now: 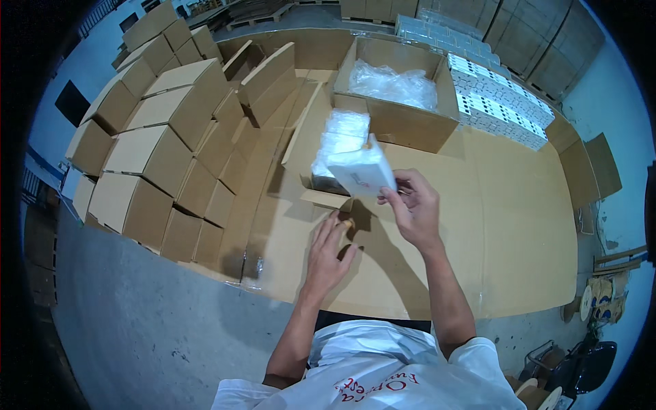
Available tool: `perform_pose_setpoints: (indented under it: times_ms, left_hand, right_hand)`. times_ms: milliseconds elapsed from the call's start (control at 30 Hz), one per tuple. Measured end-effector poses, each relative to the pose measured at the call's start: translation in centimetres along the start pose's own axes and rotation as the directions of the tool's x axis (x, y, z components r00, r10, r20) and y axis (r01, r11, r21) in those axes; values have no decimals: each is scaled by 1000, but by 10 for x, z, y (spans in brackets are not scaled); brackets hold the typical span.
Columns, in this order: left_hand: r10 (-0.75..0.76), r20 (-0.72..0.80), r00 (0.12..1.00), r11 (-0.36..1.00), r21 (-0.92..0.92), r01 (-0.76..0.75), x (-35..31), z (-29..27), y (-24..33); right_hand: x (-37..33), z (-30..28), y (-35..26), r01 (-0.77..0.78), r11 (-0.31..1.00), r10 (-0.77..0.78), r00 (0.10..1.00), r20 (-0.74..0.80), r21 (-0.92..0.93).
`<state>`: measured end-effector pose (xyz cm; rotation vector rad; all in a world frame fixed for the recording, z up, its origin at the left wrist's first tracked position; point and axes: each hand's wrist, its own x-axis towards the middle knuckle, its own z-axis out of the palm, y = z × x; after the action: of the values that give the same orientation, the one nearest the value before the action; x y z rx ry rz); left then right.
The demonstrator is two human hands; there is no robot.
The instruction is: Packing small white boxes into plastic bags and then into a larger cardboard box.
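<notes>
Cardboard-topped table (529, 232) bears open cartons (307, 134), brown boxes (145, 152), white boxes (504, 102).

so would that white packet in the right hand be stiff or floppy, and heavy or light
The white packet is probably fairly stiff: its edges run mostly straight, without clear sag. It seems likely light, as the right hand's grip holds it only near one edge. Its smooth-looking face may make it slightly slippery.
</notes>
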<state>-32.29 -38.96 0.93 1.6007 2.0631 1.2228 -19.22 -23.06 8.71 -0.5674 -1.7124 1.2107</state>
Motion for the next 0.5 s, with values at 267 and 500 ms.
perform_pose_setpoints:
  times_ms: [267,500]
  left_hand:
    - [-44,34,998,992,117,40,-1,-19,-29]
    - [-52,21,998,991,122,49,5,-19,-52]
  right_hand:
    - [25,53,9,194,905,-74,948,309,-379]
    - [45,77,-4,351,752,-44,872,488,-558]
